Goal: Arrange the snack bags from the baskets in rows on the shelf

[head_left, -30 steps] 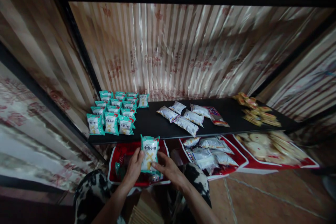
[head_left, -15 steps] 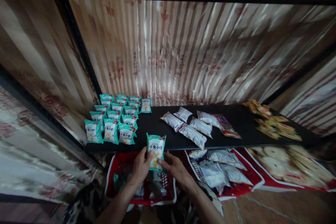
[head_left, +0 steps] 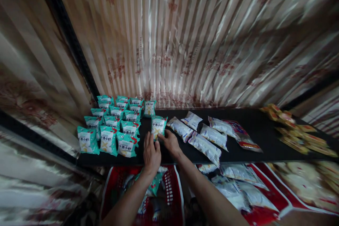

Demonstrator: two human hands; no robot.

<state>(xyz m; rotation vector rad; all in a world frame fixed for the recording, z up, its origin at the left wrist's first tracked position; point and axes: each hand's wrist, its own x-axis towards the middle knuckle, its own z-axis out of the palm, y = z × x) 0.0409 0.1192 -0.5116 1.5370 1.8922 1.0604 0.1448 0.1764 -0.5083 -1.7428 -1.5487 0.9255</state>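
Note:
A teal-and-white snack bag [head_left: 158, 126] stands upright over the black shelf [head_left: 169, 155], to the right of the rows of matching bags. My right hand [head_left: 171, 144] grips its lower right side, thumb across the front; the other fingers are partly hidden behind it. At the bag's lower left corner is my left hand [head_left: 152, 153], its fingers stretched upward and touching or very close to the packaging. Several similar snack bags [head_left: 108, 137] stand in columns on the left, with one single bag [head_left: 149, 108] at the back, behind the held one.
White-and-blue packets [head_left: 203, 144] lie loosely to the right, beside a red-and-blue packet [head_left: 242, 136]. Yellow packets [head_left: 304, 136] are at the far right. Below the shelf are a red basket [head_left: 106, 192] and more red baskets of packets [head_left: 246, 190]. A dark post [head_left: 71, 39] rises at left.
Both hands have moved forward and up with the snack bag, from above the basket to over the shelf. My left fingers have straightened along the bag's corner. The view has shifted slightly.

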